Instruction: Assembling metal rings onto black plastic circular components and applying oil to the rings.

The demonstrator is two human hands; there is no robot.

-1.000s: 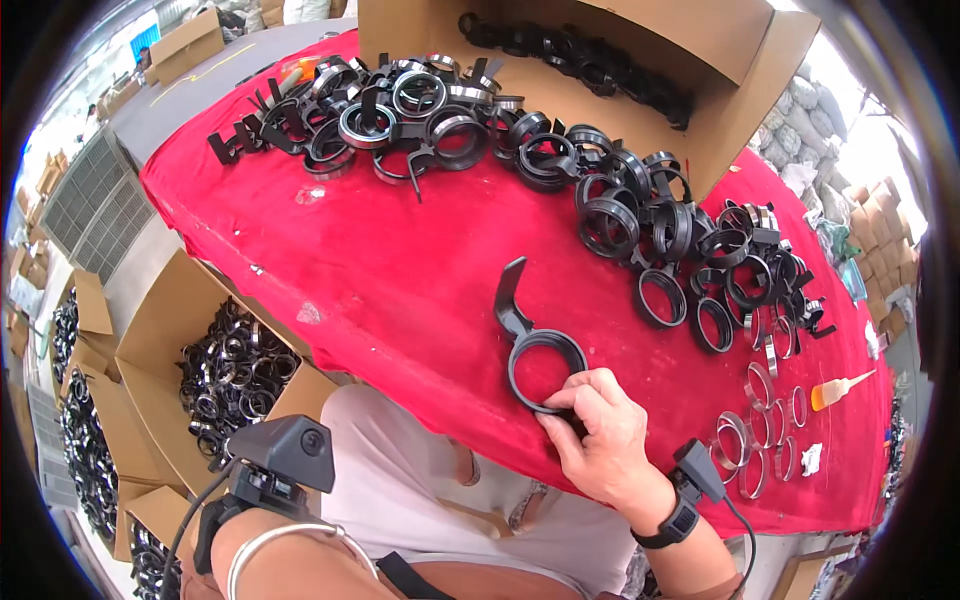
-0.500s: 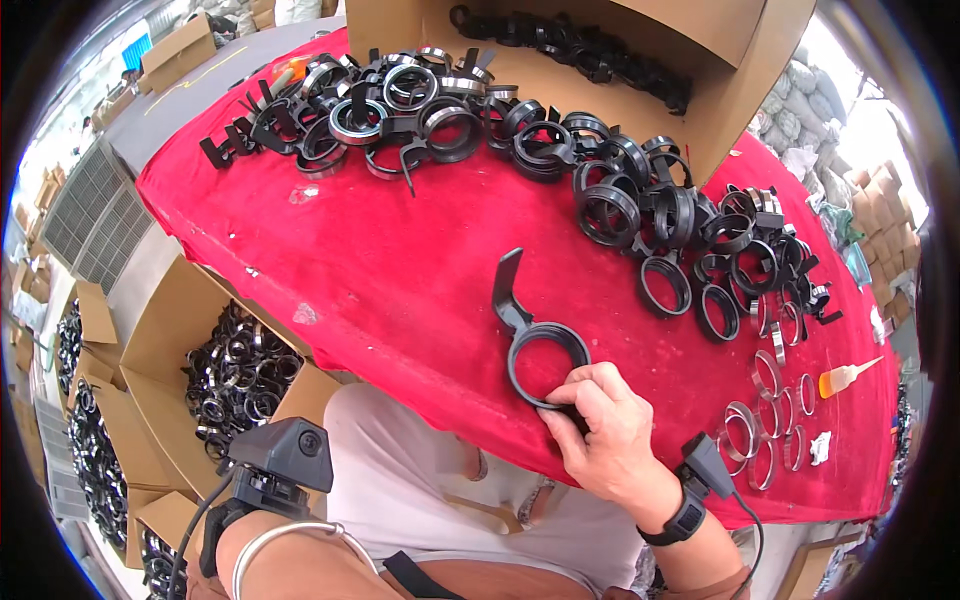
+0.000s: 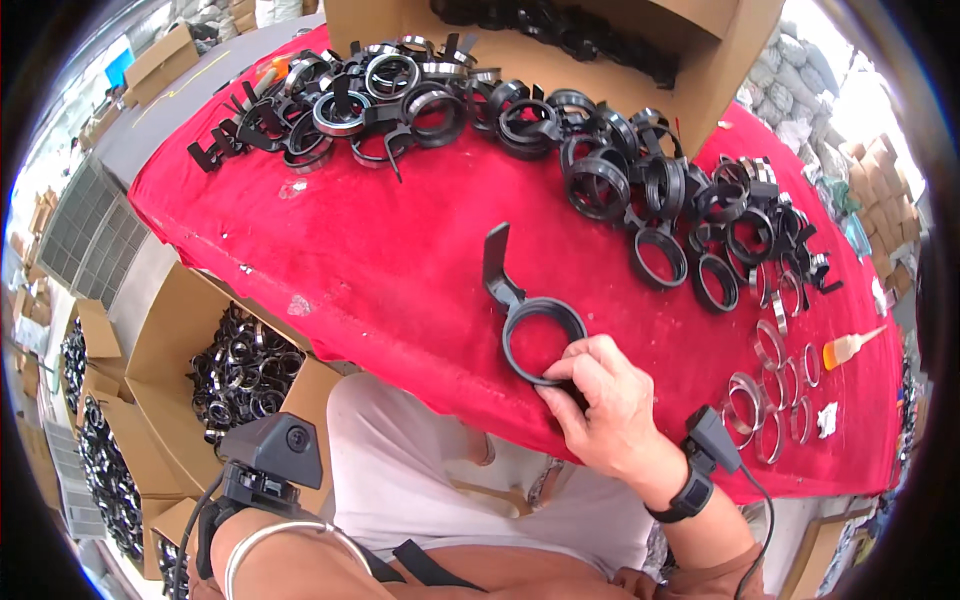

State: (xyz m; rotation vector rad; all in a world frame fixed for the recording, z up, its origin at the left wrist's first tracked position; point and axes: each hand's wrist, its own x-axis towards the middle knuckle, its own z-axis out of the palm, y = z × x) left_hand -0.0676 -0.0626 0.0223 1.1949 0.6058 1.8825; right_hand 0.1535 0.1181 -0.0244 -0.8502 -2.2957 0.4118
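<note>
Over the near part of the red-covered table, my right hand (image 3: 603, 405) pinches the lower right rim of a black ring with a long flat tab (image 3: 543, 342). Its tab points up and away from me, and the ring's opening shows the red cloth. On that wrist are a black watch and a small camera box. My left forearm (image 3: 290, 560), with a silver bangle, enters at the lower left. A black camera box (image 3: 268, 450) is strapped to it, and the left hand itself does not show.
Piled black tabbed rings (image 3: 600, 185) curve along the table's far side before a cardboard box (image 3: 735, 85). Thin clear-looking and metal bands (image 3: 770, 385) lie at right beside a small orange-tipped bottle (image 3: 853, 346). Left of the table, an open carton (image 3: 165, 340) holds many rings.
The view has shifted slightly, so the table and piles sit a little higher. My right hand keeps the same pinch on the black ring.
</note>
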